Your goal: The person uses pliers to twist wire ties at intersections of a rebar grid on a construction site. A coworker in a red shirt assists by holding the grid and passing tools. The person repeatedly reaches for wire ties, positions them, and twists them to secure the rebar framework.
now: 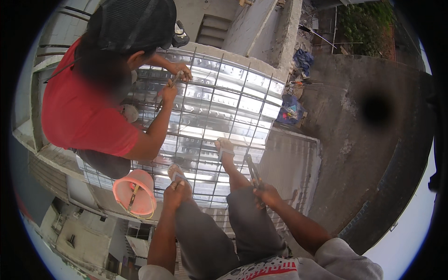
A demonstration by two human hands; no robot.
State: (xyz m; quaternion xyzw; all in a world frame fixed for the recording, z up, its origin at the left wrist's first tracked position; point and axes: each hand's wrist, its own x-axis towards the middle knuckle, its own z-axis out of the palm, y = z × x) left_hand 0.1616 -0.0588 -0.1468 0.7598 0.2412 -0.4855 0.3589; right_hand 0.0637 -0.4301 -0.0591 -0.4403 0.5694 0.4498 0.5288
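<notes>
My right hand (266,195) is closed round the handles of a pair of dark pincers (252,169), their jaws pointing away from me above the mesh. My left hand (173,196) is closed beside my left foot; whatever it may hold is too small to make out. Under my sandalled feet (225,147) a grid of thin steel rebar mesh (212,86) lies over shiny corrugated metal decking (196,145). At the left a co-worker in a red shirt (88,102) leans over the mesh, both hands (175,81) together at a bar, with a slender tool in them.
An orange bucket (135,189) with a tool inside stands at the left edge of the decking. Concrete ledges (280,39) border the far side. Beyond the right edge the ground (340,135) lies far below, with blue sheeting (290,109) near the wall.
</notes>
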